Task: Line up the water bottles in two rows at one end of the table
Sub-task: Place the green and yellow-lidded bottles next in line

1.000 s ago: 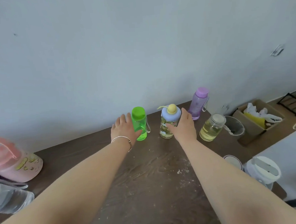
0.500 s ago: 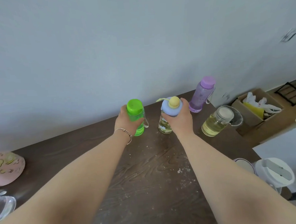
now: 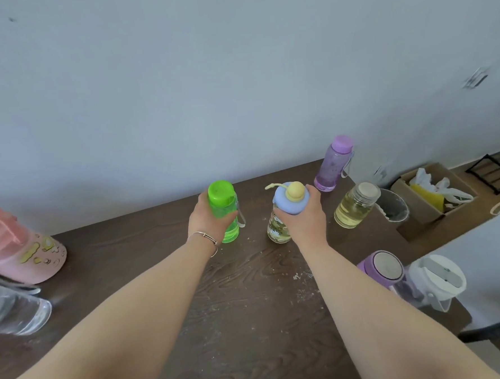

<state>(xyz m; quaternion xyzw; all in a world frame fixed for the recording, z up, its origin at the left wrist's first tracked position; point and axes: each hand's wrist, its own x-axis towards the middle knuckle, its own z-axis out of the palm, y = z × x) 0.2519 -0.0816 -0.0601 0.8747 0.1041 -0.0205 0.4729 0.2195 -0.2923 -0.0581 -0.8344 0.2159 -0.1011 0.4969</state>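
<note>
The green bottle (image 3: 224, 211) is gripped by the left hand (image 3: 208, 218) and the blue-capped bottle (image 3: 285, 213) by the right hand (image 3: 303, 218), near the tabletop's (image 3: 250, 306) far edge. Little is judged lined up: a pink bottle (image 3: 21, 250) remains at the left edge.

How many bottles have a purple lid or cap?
2. One purple bottle stands by the wall at the far right of the table. The other, a purple-lidded bottle, is at the right edge, nearer the person. Others may lie out of view.

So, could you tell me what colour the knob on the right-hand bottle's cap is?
Yellow, the knob sits on a pale blue cap; head view.
</note>
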